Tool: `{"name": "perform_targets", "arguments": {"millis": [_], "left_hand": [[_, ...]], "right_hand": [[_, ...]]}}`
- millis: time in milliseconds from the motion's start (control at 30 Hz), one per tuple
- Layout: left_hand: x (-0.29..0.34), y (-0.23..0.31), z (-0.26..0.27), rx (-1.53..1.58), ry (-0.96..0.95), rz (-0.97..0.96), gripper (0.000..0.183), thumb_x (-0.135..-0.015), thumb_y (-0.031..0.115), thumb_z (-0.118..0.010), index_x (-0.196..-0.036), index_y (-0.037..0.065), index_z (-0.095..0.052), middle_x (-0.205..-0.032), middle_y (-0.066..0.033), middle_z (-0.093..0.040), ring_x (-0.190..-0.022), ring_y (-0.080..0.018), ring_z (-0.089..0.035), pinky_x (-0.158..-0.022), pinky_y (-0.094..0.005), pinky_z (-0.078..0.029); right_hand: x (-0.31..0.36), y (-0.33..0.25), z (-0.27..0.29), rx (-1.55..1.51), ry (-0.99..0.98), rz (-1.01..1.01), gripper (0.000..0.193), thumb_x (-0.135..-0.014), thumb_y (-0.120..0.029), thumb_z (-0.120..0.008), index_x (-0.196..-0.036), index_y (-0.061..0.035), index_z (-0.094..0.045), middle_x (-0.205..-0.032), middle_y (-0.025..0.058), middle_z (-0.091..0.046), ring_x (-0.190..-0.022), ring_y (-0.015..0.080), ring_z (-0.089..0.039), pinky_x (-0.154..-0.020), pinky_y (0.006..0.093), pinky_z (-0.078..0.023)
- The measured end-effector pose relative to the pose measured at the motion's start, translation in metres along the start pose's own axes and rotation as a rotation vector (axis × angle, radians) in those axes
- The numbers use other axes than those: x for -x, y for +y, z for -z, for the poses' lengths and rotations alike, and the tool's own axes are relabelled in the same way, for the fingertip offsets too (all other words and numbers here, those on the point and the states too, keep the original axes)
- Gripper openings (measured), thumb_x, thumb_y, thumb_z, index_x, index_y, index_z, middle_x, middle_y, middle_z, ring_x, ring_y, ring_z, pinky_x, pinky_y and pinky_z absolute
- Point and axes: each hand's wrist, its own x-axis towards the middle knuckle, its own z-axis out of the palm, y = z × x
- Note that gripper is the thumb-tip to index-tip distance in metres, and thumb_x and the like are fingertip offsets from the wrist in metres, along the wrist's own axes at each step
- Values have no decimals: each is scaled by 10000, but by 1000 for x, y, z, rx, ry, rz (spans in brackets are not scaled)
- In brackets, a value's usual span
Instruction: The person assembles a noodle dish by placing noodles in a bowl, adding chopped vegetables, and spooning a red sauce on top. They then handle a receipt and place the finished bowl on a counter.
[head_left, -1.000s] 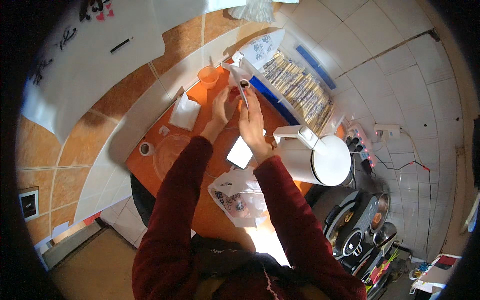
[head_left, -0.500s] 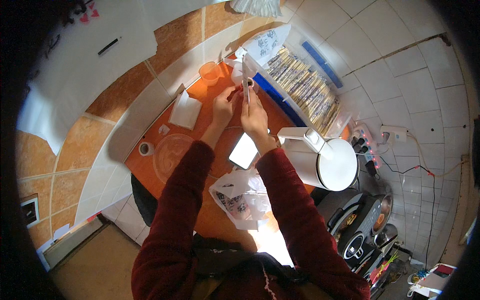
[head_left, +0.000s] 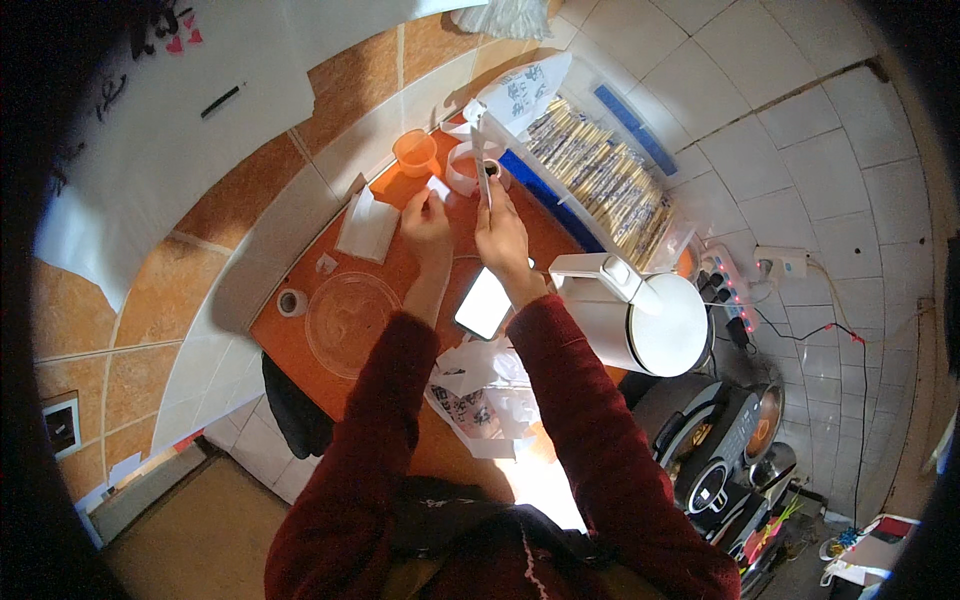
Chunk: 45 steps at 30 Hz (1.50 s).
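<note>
My left hand [head_left: 427, 228] pinches a small white slip of paper [head_left: 438, 188] between its fingertips, left of my right hand. My right hand [head_left: 502, 243] is closed around a thin, pale flat piece [head_left: 481, 160], seen nearly edge-on, and a small white roll [head_left: 492, 169] with a dark hole shows beside it. How the two are joined I cannot tell. Between the hands, a white paper strip [head_left: 462, 172] curls in a loop. Just beyond my left hand stands an orange plastic cup [head_left: 417, 152]. A phone with a bright screen [head_left: 487, 303] lies below my right hand.
A bin of wrapped chopsticks [head_left: 600, 175] stands behind, right of a white kettle's [head_left: 672, 325] far side. On the orange table [head_left: 425, 445] are a clear round lid [head_left: 352, 312], a white box [head_left: 368, 225], another small roll [head_left: 291, 301] and a plastic bag [head_left: 480, 400]. A power strip [head_left: 735, 295] sits at right.
My left hand has drawn away from my right, leftward and toward me, and the white slip now shows in its fingers. The curled paper strip has come into view. My right hand has barely moved.
</note>
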Motion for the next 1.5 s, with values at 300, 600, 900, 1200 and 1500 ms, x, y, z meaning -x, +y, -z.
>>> {"name": "perform_targets", "arguments": {"millis": [300,600,900,1200,1500], "left_hand": [[0,124,126,432,-226,242,173,-971,77,-557,-1041,-58,-641,-881,-90,-710,-641,-89,-600,-570,-212,-485],[10,271,194,291,-687,-310,258,-915,-46,-537,-1163,-45,-611,-1184,-167,-627,-1057,-248,-626,-858,-323,-514],[56,347,224,460,-1096,-734,537,-734,-179,-480,-1214,9,-627,-1346,-195,-526,-1218,-338,-549,-989,-386,-469],[113,395,244,400,-1099,-882,503,-734,-182,-536,-1181,15,-655,-1339,-206,-529,-1179,-339,-578,-934,-375,-504],[146,429,249,355,-962,-1139,413,-717,-115,-615,-1112,-14,-680,-1291,-205,-559,-1128,-334,-608,-908,-395,-529]], "right_hand": [[75,-58,62,-1068,-206,-249,552,-832,42,-443,-1375,-47,-396,-1103,179,-619,-802,265,-634,-723,345,-545],[246,-108,160,-1577,-478,-378,936,-647,104,-410,-1497,-165,-125,-1228,253,-519,-896,357,-640,-702,421,-598],[376,-127,220,-1762,-444,-175,978,-688,120,-415,-1534,-215,-58,-1291,255,-482,-929,369,-644,-741,473,-605],[441,-132,250,-1738,-269,-82,915,-691,86,-436,-1511,-158,-112,-1240,290,-485,-913,391,-641,-734,508,-606],[479,-124,277,-1737,-232,-45,888,-712,79,-443,-1512,-155,-136,-1262,268,-494,-978,397,-632,-792,483,-593]]}}
